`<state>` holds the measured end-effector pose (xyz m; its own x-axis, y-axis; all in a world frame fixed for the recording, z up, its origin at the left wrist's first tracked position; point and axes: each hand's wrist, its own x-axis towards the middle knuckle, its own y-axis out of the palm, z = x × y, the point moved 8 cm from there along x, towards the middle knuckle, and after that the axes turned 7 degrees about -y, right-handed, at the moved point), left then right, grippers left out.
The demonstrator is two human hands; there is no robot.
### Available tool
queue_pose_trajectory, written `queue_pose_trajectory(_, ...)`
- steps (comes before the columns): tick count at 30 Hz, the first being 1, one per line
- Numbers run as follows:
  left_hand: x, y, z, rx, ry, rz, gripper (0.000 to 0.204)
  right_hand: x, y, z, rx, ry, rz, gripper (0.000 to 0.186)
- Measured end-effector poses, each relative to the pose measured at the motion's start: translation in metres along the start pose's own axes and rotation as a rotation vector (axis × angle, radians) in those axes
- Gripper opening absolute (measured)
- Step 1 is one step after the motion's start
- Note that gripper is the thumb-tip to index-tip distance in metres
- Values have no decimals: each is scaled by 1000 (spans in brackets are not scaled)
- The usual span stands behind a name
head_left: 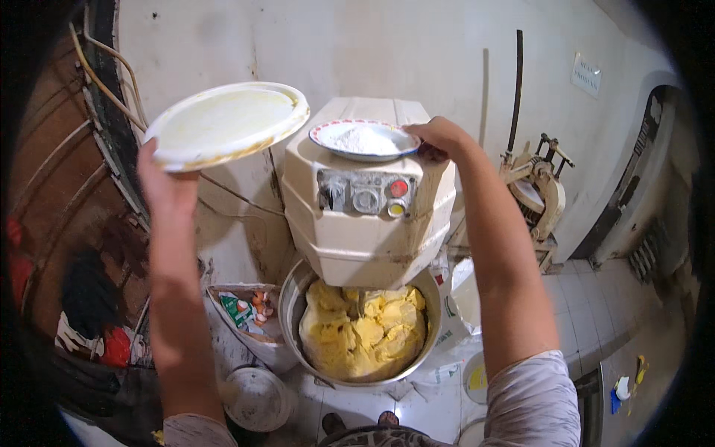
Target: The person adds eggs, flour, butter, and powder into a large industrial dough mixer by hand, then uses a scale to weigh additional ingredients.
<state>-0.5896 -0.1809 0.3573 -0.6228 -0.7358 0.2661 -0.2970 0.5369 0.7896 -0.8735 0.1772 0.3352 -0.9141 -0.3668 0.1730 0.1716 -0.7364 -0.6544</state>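
Observation:
My left hand (165, 179) grips the rim of a round white lid (223, 125) with yellowish smears, raised left of the mixer. At the top of the cream-coloured dough mixer (365, 238), my right hand (441, 139) is closed on the right rim of a shallow plate (376, 155). The plate has a red-patterned edge and bears a heap of white powder (361, 139). Below the mixer head, a large metal bowl (289, 320) holds pale dough with chunks of a yellow, butter-like mass (369, 335).
A sack (261, 344) with eggshells and wrappers stands left of the bowl. A round white tub (255, 398) is on the tiled floor nearby. Behind on the right stands a cream machine (544, 194) with a long lever. Cables (108, 78) run along the left wall.

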Motion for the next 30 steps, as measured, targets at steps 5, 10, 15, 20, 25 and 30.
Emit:
queue_pose_trajectory(5,53,28,47,6,21,-52,37,-9,12,-8,414,78,24,20)
queue_pose_trajectory(10,79,33,112,-11,-11,-86,33,-81,-34,-31,820,-20,-243,33)
queue_pose_trajectory(15,66,65,216,-22,-281,-107,33,-217,-101,-134,973,-1,-485,38)
queue_pose_trajectory(20,105,78,271,275,-458,201,35,-330,-63,-214,940,276,-596,48)
queue_pose_trajectory(25,78,104,217,1267,87,207,42,-367,25,-259,851,505,-508,47)
queue_pose_trajectory(30,23,68,140,1093,469,476,40,-357,107,-267,411,315,-663,47)
